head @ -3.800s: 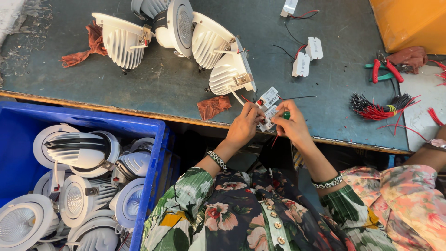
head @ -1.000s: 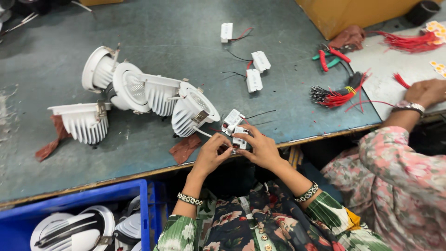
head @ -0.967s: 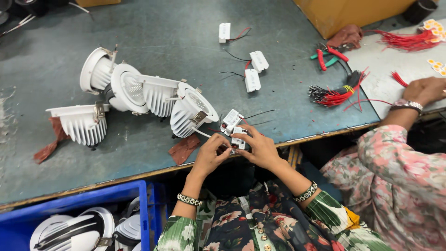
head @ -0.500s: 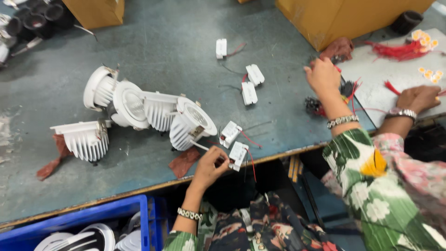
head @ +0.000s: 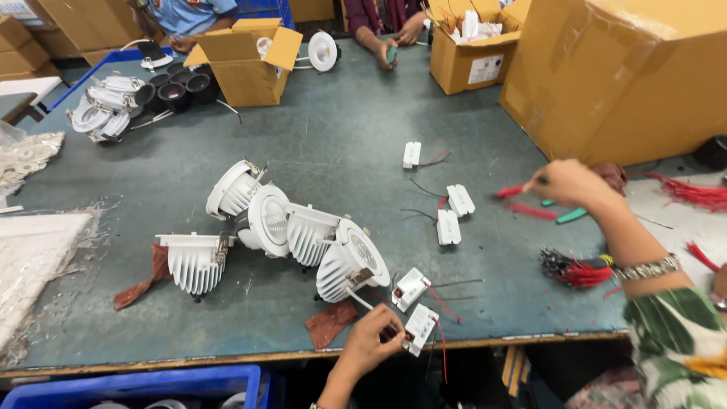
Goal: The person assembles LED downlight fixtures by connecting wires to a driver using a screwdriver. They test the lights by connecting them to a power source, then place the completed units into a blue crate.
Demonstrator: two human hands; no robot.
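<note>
— Where the grey-green bench (head: 341, 144) runs widest, what takes up the most room?

— Big brown cardboard boxes (head: 636, 76) at the far right corner, then a smaller open carton (head: 246, 60) at the far left. Mid-bench sits a cluster of white finned downlight housings (head: 303, 235), touching one another, one more housing (head: 193, 261) just beside them on the left.

— And the hands?

— Left hand (head: 371, 341) is at the near edge, fingers pinched on a small white driver box (head: 420, 328) with red wires trailing off the edge. A second driver box (head: 411, 288) lies just beyond it, near the closest housing. Right hand (head: 572, 184) is stretched out to the right, well apart from the left, fingers closed around the red-handled pliers (head: 522, 198); the picture blurs there.

— Smaller bits?

— Three more white driver boxes (head: 448, 216) mid-bench, a bundle of red wires (head: 579, 270) under the right forearm, a reddish rag scrap (head: 329, 322) just beside the left hand.
</note>
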